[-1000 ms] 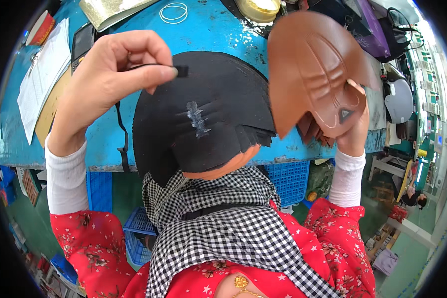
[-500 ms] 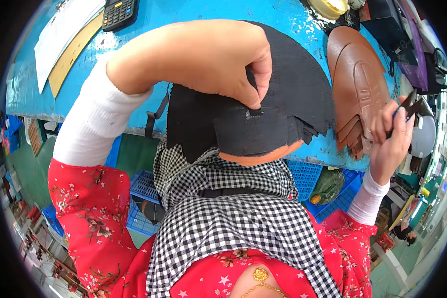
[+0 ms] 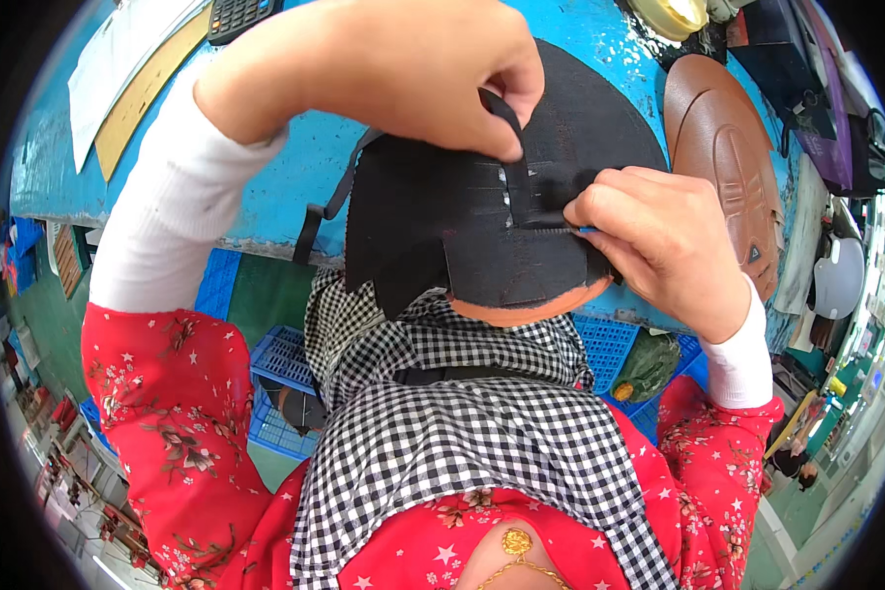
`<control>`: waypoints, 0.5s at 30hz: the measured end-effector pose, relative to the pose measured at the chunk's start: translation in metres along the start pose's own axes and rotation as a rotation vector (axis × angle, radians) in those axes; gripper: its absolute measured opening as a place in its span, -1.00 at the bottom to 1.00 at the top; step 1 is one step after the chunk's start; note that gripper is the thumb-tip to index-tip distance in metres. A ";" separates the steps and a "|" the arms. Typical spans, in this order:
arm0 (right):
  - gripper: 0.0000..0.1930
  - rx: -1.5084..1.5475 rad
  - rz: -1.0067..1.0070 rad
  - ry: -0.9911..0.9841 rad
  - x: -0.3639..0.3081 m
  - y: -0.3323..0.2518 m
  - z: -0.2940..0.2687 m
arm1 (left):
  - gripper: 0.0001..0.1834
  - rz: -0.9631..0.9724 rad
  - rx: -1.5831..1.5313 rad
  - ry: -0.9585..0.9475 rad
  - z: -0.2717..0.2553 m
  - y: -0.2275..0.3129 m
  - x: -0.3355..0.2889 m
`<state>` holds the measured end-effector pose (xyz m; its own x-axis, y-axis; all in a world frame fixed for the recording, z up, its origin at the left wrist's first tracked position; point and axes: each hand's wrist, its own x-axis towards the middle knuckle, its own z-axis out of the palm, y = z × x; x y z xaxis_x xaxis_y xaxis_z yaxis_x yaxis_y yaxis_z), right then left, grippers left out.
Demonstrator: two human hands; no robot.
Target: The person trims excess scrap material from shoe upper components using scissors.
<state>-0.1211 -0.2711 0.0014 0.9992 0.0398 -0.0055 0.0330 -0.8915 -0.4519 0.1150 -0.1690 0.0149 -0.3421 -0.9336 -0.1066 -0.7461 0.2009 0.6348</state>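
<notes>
On the table lies a rounded black piece (image 3: pixel 600 118) with jagged lower edges and an orange-brown lower rim (image 3: pixel 536 310). My left hand (image 3: pixel 433 79) is closed, pinching a black strap (image 3: pixel 519 187) that stands up from the middle of the piece. More of this strap (image 3: pixel 310 231) trails off to the left over the table edge. Against the strap's lower end, my right hand (image 3: pixel 664 246) is closed round a small hand tool (image 3: pixel 587 230). Only a bit of blue shows at the fingertips, and the rest of the tool is mostly hidden.
Brown leather pieces (image 3: pixel 723 157) are stacked to the right. A keypad device (image 3: pixel 238 15), white paper (image 3: pixel 118 84) and a tan strip (image 3: pixel 152 98) lie at the far left. A yellowish container (image 3: pixel 674 15) stands at the back. Blue baskets (image 3: pixel 600 344) sit below the table edge.
My right hand has come in from the right with the tool, down to the strap on the black piece. My left hand has risen slightly, drawing the strap up into view.
</notes>
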 end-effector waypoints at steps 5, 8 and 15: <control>-0.80 0.098 -0.048 0.007 0.004 0.013 0.000 | -0.81 -0.295 -0.154 -0.226 -0.012 0.012 0.023; -0.77 -0.160 0.066 0.141 0.011 0.004 0.007 | -0.81 -0.305 -0.150 -0.204 -0.011 0.012 0.022; -0.81 -0.033 0.329 0.033 0.010 -0.005 -0.011 | -0.81 -0.096 -0.353 -0.226 -0.017 -0.006 0.015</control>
<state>-0.1110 -0.2715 0.0135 0.9567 -0.2665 -0.1169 -0.2910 -0.8685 -0.4012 0.1239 -0.1895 0.0230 -0.4266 -0.8467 -0.3179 -0.5525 -0.0343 0.8328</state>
